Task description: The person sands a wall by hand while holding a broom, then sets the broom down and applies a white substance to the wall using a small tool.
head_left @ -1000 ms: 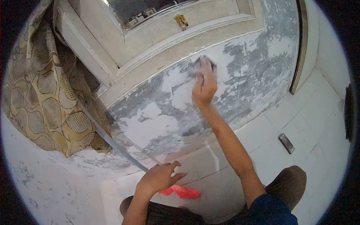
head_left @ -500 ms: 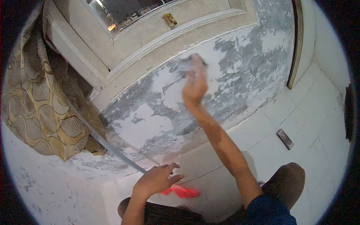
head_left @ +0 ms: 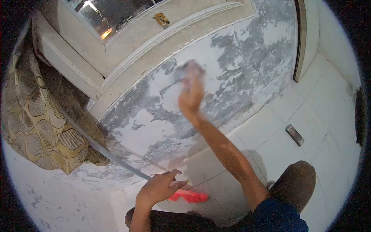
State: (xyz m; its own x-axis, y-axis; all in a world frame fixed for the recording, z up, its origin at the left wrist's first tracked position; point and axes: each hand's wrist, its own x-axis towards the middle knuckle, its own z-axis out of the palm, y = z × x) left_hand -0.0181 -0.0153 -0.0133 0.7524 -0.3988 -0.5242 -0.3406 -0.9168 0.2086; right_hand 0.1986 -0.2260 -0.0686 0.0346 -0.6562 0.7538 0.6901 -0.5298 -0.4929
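My right hand point(head_left: 191, 91) is pressed up against the patchy grey-and-white wall point(head_left: 143, 131) under the window frame. Motion smears its fingers, which close round a small greyish thing point(head_left: 193, 69) flat on the wall; its kind is too blurred to tell. Over my left knee hangs my left hand point(head_left: 158, 188), fingers loosely apart, holding nothing. A grey pole point(head_left: 112, 155) reaches down behind that hand, and a red cloth-like thing point(head_left: 193, 196) lies on the floor just beyond it.
A patterned curtain point(head_left: 50, 127) hangs at the left. Above the wall is a window sill point(head_left: 131, 73) with a yellow latch point(head_left: 161, 19). A dark rectangular block point(head_left: 295, 135) lies on the tiled floor point(head_left: 270, 147), right of my arm. A door frame edge point(head_left: 300, 42) stands at right.
My right hand has moved a little left and down along the wall with the greyish thing. The view has shifted slightly. My left hand stays over the knee.
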